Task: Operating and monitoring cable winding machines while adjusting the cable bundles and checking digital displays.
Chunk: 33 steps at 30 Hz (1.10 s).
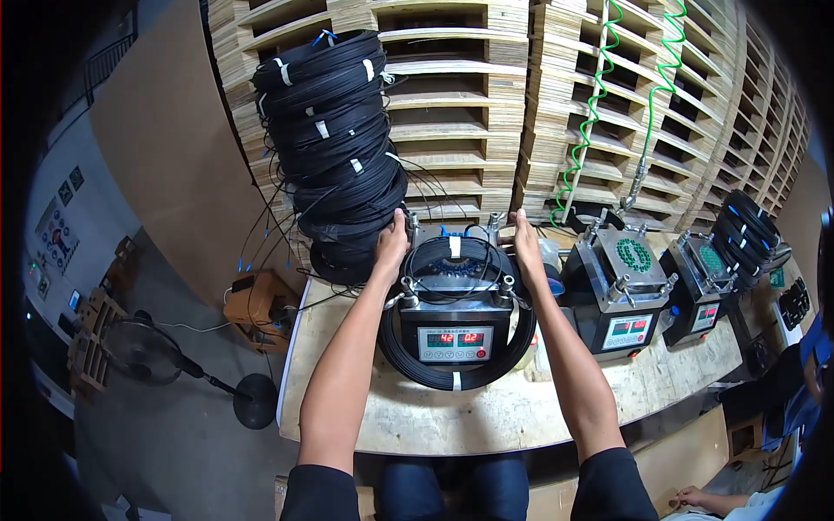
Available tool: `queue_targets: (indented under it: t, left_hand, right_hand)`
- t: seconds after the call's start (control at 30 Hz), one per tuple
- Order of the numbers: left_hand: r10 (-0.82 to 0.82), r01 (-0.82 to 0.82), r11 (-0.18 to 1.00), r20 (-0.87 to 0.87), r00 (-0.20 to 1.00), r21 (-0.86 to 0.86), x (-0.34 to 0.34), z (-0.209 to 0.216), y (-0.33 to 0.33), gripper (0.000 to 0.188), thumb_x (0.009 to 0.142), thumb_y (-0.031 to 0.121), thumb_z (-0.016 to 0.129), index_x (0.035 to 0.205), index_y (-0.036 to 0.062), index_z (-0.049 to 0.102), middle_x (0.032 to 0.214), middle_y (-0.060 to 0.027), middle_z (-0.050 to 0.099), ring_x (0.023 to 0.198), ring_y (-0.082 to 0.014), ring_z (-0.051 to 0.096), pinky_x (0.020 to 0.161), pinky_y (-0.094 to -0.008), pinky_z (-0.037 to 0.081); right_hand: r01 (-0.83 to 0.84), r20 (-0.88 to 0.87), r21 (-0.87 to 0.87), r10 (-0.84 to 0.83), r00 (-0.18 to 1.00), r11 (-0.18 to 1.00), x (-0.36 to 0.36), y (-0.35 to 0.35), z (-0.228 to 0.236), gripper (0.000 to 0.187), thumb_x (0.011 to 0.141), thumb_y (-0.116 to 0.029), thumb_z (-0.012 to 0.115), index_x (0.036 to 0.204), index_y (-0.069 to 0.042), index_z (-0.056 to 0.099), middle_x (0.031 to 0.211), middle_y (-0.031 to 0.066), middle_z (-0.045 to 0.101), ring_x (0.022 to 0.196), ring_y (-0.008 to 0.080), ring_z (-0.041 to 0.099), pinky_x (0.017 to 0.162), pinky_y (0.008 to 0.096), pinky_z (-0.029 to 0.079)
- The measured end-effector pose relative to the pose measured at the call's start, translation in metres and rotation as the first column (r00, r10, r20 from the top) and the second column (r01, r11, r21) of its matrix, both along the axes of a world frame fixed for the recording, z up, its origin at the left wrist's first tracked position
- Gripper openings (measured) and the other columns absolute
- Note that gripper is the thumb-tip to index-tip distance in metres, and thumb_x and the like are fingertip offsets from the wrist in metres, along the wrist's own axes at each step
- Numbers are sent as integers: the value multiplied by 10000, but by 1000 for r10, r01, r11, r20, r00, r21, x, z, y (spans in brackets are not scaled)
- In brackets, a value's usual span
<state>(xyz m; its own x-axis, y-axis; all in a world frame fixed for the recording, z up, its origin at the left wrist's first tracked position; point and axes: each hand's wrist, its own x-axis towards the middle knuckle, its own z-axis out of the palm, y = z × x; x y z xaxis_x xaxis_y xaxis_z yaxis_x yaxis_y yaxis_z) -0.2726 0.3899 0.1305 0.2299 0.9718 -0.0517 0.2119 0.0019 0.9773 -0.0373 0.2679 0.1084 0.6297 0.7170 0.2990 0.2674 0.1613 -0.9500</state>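
Observation:
A coil of black cable (457, 380) with white ties is looped around a bench machine (508, 317), its top lying over the machine's metal upper plate and its bottom below the display panel. Blue connector pieces (455, 232) show at the back of that plate. My left hand (393, 244) is at the machine's back left corner, beside a metal post, fingers extended upward. Mirroring it, my right hand (526, 247) is at the back right corner, fingers also stretched out. Neither hand visibly holds anything; the fingers' far sides are hidden.
A tall stack of black cable coils (334, 148) stands left of the machine. To the right are a second machine (618, 295) and a third machine (702, 286), with more coils (745, 230). Wooden pallets (456, 104) rise behind the wooden table (408, 430). A fan (143, 352) stands left.

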Motion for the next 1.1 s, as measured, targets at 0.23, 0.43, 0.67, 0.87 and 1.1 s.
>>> queue_targets:
  t: [0.23, 0.43, 0.67, 0.87, 1.1]
  left_hand:
    - [-30, 30, 999, -17, 999, 13, 4, -7, 8, 846, 983, 705, 346, 1318, -39, 568, 1085, -137, 659, 868, -233, 610, 890, -385, 476]
    - [58, -58, 998, 6, 998, 32, 3, -17, 15, 757, 994, 678, 371, 1273, 1, 564, 1053, -111, 631, 800, -191, 590, 802, -356, 493]
    - [60, -66, 997, 122, 991, 45, 1, -26, 22, 688, 994, 632, 451, 1311, 24, 521, 957, -123, 631, 720, -181, 628, 671, -324, 530]
    - [-4, -12, 987, 102, 995, 159, 9, -29, 27, 677, 1000, 608, 467, 1309, 10, 531, 930, -140, 645, 690, -179, 629, 605, -298, 524]
    - [76, -80, 995, 59, 995, 67, -2, -35, 33, 662, 1002, 592, 477, 1284, -4, 546, 868, -131, 640, 726, -185, 630, 623, -311, 533]
  right_hand:
    - [59, 130, -63, -50, 990, 996, 6, 4, 1, 613, 1059, -557, 331, 1032, 10, 561, 748, 133, 572, 667, 232, 650, 676, 383, 494]
    - [-52, 122, -49, 58, 991, 997, 3, 8, -2, 603, 1073, -515, 351, 1246, 41, 506, 1064, 159, 588, 898, 211, 632, 852, 359, 471]
    - [-87, 71, 85, 81, 994, 993, 7, 11, -9, 689, 1074, -520, 345, 1491, 24, 408, 1379, 162, 550, 1125, 217, 571, 1022, 340, 435]
    - [66, 184, 20, -68, 981, 998, 17, 9, -9, 604, 1075, -474, 352, 1448, -10, 455, 1402, 266, 542, 1275, 401, 553, 1053, 423, 424]
    - [19, 241, -44, -8, 970, 999, 9, 12, -10, 596, 1073, -463, 368, 1421, 11, 468, 1333, 279, 584, 1262, 408, 558, 1047, 412, 424]
